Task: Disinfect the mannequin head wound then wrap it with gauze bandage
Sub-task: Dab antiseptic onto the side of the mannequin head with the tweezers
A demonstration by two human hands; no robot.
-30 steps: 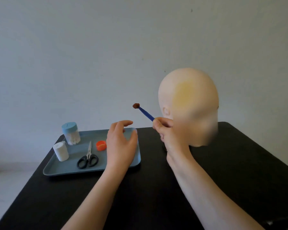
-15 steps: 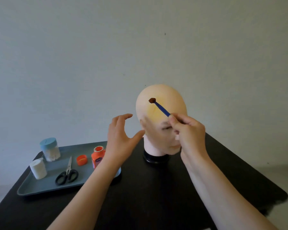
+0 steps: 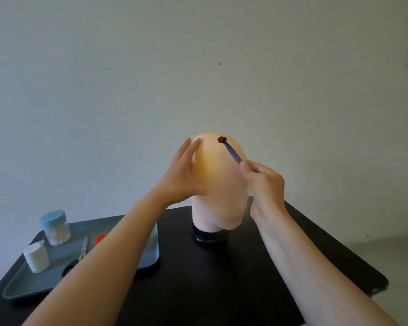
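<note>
Fingers of the right hand (image 3: 264, 182) pinch the blue swab (image 3: 231, 151), its dark wet tip at the crown of the mannequin head (image 3: 218, 194), which stands between the hands on the black worktop (image 3: 222, 278); whether the tip touches is unclear. The left hand (image 3: 181, 175) lies open and flat against the head's side. Pressing hard could tip the head on its small base if that brace slips, and the wet tip could smear past the yellow patch. Half a second ago the left hand hovered apart; now it rests on the head. Gauze roll (image 3: 36, 257) waits on the tray (image 3: 118, 264), beyond the left forearm.
</note>
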